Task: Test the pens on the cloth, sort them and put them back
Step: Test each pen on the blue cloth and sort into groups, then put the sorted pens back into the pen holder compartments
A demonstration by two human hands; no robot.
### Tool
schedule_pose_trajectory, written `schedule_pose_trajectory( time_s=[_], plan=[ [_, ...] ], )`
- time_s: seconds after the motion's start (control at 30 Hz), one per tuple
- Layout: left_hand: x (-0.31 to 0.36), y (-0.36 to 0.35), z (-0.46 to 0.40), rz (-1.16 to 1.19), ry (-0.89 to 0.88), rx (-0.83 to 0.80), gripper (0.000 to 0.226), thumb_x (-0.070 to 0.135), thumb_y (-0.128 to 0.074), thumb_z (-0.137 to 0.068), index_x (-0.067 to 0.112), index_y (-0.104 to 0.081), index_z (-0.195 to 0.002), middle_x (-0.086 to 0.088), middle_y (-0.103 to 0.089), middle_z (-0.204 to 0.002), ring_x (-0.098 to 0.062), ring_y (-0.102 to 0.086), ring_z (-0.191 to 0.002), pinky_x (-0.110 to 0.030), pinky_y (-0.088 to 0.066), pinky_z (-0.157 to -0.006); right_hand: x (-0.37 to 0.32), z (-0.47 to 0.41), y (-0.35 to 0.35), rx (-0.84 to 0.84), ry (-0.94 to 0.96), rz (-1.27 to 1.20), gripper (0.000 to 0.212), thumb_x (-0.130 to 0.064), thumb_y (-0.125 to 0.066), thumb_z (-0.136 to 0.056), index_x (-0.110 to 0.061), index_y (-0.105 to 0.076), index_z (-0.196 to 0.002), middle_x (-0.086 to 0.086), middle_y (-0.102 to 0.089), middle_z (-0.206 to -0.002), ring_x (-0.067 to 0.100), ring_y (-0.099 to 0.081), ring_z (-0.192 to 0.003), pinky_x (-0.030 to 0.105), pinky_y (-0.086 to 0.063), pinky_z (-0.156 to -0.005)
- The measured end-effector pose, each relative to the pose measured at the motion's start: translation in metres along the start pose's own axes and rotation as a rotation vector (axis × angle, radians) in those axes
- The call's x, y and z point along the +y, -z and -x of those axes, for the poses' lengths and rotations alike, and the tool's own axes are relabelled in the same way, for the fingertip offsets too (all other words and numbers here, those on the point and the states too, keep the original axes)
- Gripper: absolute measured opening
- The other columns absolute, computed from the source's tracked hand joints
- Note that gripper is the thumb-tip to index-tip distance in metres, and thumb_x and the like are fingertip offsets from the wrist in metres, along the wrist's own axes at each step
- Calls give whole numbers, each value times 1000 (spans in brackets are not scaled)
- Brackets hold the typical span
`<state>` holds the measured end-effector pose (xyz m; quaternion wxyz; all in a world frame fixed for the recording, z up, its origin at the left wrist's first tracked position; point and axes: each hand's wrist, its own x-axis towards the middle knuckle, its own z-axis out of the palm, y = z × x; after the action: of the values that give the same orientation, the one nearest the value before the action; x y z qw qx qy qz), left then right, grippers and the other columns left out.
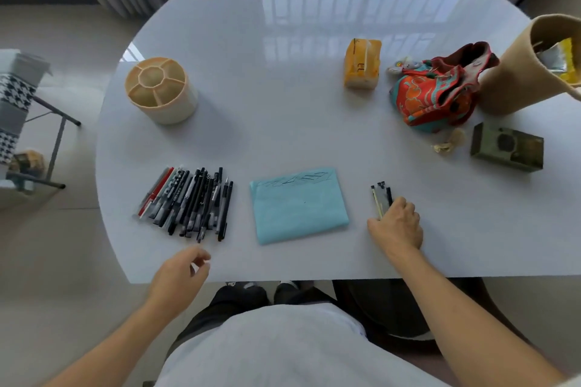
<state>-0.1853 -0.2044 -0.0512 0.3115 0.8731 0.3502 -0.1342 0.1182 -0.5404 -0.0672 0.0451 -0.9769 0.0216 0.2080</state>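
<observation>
Pens split in 2 piles, small pile in right hand

Right hand curls round a small bunch of pens near the desk's front edge, right of the blue cloth; bunch tips stick out toward the far edge. Left hand hovers at the front edge, fingers loosely curled, holding nothing, just short of the big pen pile lying left of the cloth. Cloth is folded, scribble marks along its far edge. Divided pen holder stands upright toward the far-left corner, compartments look bare.

Risks, judged: loose grip on the bunch could let pens slip and roll off the glossy desk; tested and untested piles could get mixed if the bunch is set down by the big pile; left hand reaching in could fan pens off the near edge.
</observation>
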Motion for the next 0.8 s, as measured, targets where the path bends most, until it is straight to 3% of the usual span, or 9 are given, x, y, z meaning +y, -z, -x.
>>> schedule_pose_trajectory(
  time_s=[0.27, 0.4, 0.53, 0.73, 0.8],
  plan=[
    [-67, -6, 40, 99, 150, 9, 23, 23, -69, -91, 44, -61, -87, 21, -66, -84, -2, -59, -65, -21, -46, -60, -4, -6, -2, -15, -19, -2, 38, -23, -56, -89, -4, -49, -120, 16, -58, -115, 31, -50, -86, 37, -40, -71],
    [-113, -6, 65, 153, 270, -6, 19, 30, -65, -92, 48, -61, -85, 27, -66, -87, 0, -61, -70, -28, -54, -65, -8, 6, -1, -60, -11, -213, 22, -24, -53, -91, -7, -50, -104, 13, -61, -97, 30, -57, -75, 38, -49, -64],
    [-168, -5, 97, 247, 366, -73, 13, 32, -63, -91, 44, -65, -85, 23, -69, -87, -8, -66, -72, -33, -57, -68, -39, 59, -10, -114, 135, -402, 5, -20, -55, -89, -17, -53, -92, 11, -64, -90, 25, -60, -74, 32, -43, -56],
    [-260, -6, 172, 349, 498, -118, 10, 24, -63, -94, 32, -66, -89, 7, -70, -89, -15, -66, -77, -31, -55, -73, -119, 171, -50, -201, 486, -258, 9, -25, -66, -87, -27, -58, -85, -2, -65, -77, 11, -59, -68, 27, -39, -53],
    [-295, -7, 201, 374, 545, -123, 9, 22, -62, -94, 29, -66, -90, 4, -70, -82, -17, -65, -73, -29, -53, -69, -149, 207, -69, -261, 574, -213, 9, -29, -68, -88, -29, -60, -83, -6, -66, -74, 5, -60, -63, 18, -40, -49]
  ],
)
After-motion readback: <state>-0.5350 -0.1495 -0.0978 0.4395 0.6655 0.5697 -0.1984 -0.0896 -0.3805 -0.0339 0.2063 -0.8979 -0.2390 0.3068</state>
